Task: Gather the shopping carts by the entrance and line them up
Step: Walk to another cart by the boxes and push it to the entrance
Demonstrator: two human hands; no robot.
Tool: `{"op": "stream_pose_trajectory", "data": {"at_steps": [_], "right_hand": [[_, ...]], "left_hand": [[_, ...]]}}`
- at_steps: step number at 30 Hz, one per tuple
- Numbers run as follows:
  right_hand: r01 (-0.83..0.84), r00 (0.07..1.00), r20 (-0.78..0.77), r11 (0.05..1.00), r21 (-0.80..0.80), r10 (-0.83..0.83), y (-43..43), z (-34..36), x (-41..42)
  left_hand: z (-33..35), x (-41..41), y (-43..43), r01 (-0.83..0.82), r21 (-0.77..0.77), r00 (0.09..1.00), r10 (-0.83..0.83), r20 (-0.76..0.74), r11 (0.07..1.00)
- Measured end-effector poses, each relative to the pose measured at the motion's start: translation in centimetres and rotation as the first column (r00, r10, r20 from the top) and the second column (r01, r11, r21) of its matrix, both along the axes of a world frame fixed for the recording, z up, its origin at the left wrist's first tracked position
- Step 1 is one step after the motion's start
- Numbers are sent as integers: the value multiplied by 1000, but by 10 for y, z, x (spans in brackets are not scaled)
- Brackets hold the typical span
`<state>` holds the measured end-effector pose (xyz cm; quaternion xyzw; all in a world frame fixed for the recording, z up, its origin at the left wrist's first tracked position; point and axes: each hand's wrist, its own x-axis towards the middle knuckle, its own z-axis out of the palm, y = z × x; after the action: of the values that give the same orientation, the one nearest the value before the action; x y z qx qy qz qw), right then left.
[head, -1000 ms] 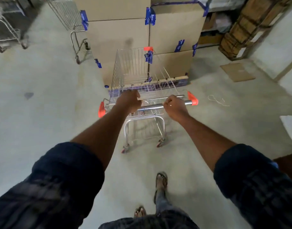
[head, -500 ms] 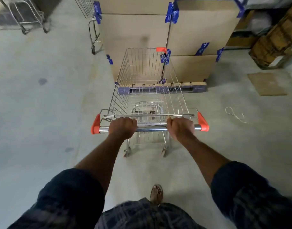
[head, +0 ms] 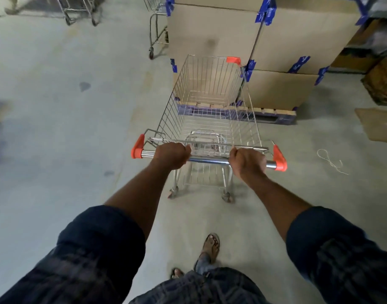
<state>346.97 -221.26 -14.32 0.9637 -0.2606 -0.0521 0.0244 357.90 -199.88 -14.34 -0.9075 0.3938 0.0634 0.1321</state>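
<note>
An empty wire shopping cart (head: pixel 210 106) with orange corner caps stands straight ahead of me on the concrete floor. My left hand (head: pixel 171 155) grips the left part of its chrome handle bar (head: pixel 208 160). My right hand (head: pixel 247 162) grips the bar's right part, near the orange end cap. A second cart (head: pixel 156 27) stands at the top, half hidden behind the boxes. At the top left edge a third cart (head: pixel 79 9) shows only its lower frame and wheels.
Stacked cardboard boxes (head: pixel 276 40) with blue tape sit on a pallet (head: pixel 273 116) just beyond the cart's nose. A flat cardboard piece (head: pixel 376 126) and a loose string (head: pixel 330 161) lie on the floor at right. Bare concrete (head: pixel 56 128) spreads to the left.
The cart has swung from angled to straight in front of me and come nearer, its nose now left of the box stack's middle. Both hands kept their grip on the handle.
</note>
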Motion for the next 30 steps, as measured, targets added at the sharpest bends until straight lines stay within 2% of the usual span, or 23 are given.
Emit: {"op": "stream_pose_trajectory", "data": {"at_steps": [8,12,14,19,21,23,26,28,30], "right_hand": [[-183,981,79,981,71,177,73,4,-7],[-352,934,83,934,67,346,103,1,-2],[-431,901,90,900,62,425,122,5,8],[-637,765,192,765,92,615,181,11,32],[-715,696,192,691,106,691,210,10,39],[-781,624,189,614,118,758,239,9,42],[-888,460,211,452,84,863,282,8,44],[-937,349,160,346,45,924,312,7,45],[-977,211,104,210,25,972,339,2,47]], "left_hand": [[8,-53,88,-220,-36,976,219,-10,975],[7,-86,127,-439,-77,898,437,-43,895],[4,-103,147,-475,-78,879,476,-1,877],[2,-138,201,-719,-170,690,722,-55,674],[1,-152,222,-810,-192,577,812,-90,554],[-3,-169,243,-849,-180,513,856,-58,497],[-2,-198,272,-922,-197,351,934,-61,333],[-6,-219,286,-929,-154,338,941,13,336],[-8,-239,298,-957,-109,268,963,28,269]]}}
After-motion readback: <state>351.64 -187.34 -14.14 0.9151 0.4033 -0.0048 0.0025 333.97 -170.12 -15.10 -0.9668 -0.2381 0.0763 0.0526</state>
